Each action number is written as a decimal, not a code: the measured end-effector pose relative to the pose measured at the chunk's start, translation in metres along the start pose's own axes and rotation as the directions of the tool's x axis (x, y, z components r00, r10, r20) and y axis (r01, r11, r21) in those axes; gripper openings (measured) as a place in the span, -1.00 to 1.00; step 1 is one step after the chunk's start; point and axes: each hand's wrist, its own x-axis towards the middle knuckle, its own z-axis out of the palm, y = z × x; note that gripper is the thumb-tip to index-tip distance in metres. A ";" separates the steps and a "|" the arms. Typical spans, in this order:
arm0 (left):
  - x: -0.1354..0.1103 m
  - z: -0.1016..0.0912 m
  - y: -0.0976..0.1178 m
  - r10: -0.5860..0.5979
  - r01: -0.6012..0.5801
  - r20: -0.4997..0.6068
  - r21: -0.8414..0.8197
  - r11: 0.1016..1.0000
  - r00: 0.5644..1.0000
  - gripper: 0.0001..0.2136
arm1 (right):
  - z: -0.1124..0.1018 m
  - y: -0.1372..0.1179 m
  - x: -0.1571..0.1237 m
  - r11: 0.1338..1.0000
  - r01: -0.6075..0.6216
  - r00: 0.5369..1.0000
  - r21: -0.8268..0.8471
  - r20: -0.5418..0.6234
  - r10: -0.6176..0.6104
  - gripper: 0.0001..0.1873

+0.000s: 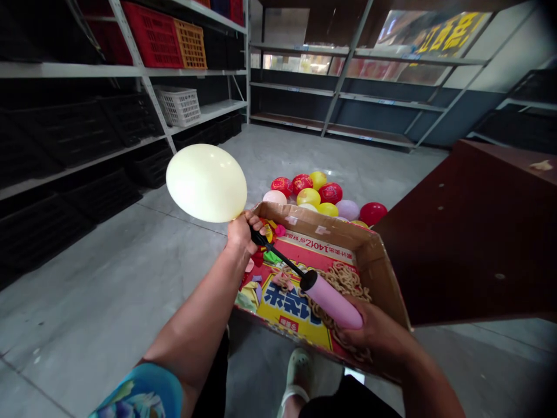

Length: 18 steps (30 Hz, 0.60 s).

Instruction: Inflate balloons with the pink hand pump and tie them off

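Observation:
A large pale cream balloon [206, 183], blown up, sits at the black nozzle end of a hand balloon pump [331, 301]. My left hand [243, 231] is closed around the balloon's neck and that end of the pump. Closed on the pump's pink barrel is my right hand [374, 328], with the black rod showing between the two hands. Beneath the pump is a shallow cardboard box [383, 273]. Uninflated balloons [252, 293] in several colours lie along its left side, and a tan coiled cord [346, 281] lies on the right.
Several inflated balloons [308, 197] in red, yellow, white and lilac rest on the grey floor beyond the box. A dark brown panel [461, 244] stands at the right. Shelving with crates [152, 38] and a white basket [177, 106] lines the left; metal racks [300, 87] stand behind.

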 end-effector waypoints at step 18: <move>-0.012 0.004 -0.038 -0.055 0.049 0.050 0.116 0.992 0.997 -0.80 | 0.025 -0.009 0.021 0.998 0.049 0.998 -0.036 -0.038 -0.051 -0.53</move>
